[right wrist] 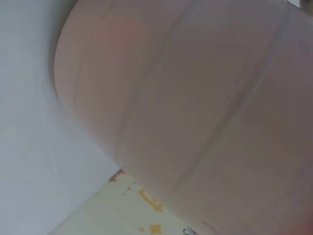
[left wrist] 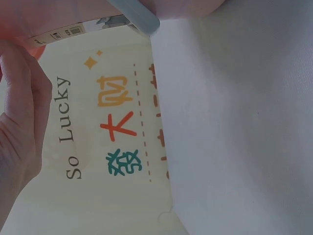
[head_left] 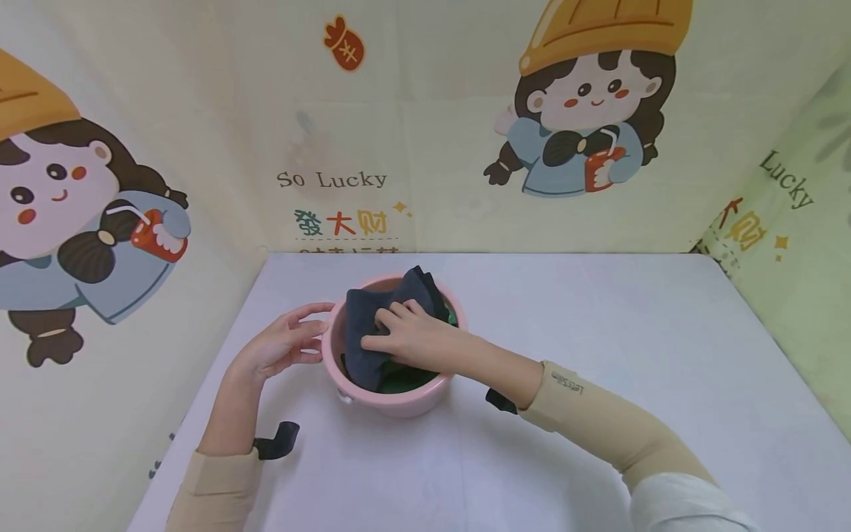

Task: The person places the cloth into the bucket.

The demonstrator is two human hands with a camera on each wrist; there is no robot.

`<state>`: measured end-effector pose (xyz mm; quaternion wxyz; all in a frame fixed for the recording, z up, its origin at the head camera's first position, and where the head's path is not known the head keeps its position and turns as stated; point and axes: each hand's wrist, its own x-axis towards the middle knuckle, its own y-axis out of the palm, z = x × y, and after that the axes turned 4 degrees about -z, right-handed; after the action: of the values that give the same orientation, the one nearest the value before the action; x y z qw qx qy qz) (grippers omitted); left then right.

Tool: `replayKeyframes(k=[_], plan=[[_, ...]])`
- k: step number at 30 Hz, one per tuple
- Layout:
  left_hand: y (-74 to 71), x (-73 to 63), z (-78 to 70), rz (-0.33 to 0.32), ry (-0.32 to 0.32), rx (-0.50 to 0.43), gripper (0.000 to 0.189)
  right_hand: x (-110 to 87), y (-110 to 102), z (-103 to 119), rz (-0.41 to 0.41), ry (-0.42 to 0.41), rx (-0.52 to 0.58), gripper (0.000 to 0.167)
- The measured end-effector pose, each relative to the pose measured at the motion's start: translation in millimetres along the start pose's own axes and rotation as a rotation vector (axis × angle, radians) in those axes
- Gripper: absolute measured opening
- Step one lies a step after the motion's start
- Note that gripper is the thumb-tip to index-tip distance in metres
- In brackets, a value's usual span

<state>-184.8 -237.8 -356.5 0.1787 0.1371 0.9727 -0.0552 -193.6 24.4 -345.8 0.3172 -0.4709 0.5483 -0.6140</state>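
Note:
A pink bucket (head_left: 399,405) stands on the table with dark folded cloth in it. My right hand (head_left: 425,340) reaches over the bucket's right side and grips a dark blue-grey cloth (head_left: 362,310), whose upper corner rises above the rim. Beneath it shows some dark green cloth (head_left: 402,378). At the bucket's left side, my left hand (head_left: 282,343) touches the rim with loosely bent fingers. In the left wrist view that hand (left wrist: 22,107) is beside the bucket wall (left wrist: 186,7). The bucket's wall (right wrist: 186,98) fills most of the right wrist view, and the right hand is hidden there.
A white table (head_left: 598,332) extends around the bucket, more of it to the right. Printed curtains (head_left: 439,148) hang behind and at both sides. On the bucket are a pale handle (left wrist: 137,17) and a paper label (left wrist: 63,35).

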Motion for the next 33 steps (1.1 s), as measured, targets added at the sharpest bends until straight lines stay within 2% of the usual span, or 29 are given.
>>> replayKeyframes(k=[13, 22, 26, 33], plan=[[-3.4, 1.0, 3.7, 0.002, 0.014, 0.004, 0.046, 7.9, 7.0, -0.7, 0.221, 0.001, 0.046, 0.035], [-4.0, 1.9, 3.7, -0.005, 0.017, 0.011, 0.047, 14.0, 9.1, -0.1, 0.413, -0.003, 0.003, 0.04], [-4.8, 2.2, 4.0, -0.001, 0.022, 0.023, 0.046, 15.5, 10.0, 0.2, 0.444, 0.004, 0.006, 0.041], [-4.2, 3.4, 3.4, -0.012, 0.027, 0.061, 0.05, 9.4, 2.3, -3.1, 0.405, 0.023, 0.085, 0.044]])
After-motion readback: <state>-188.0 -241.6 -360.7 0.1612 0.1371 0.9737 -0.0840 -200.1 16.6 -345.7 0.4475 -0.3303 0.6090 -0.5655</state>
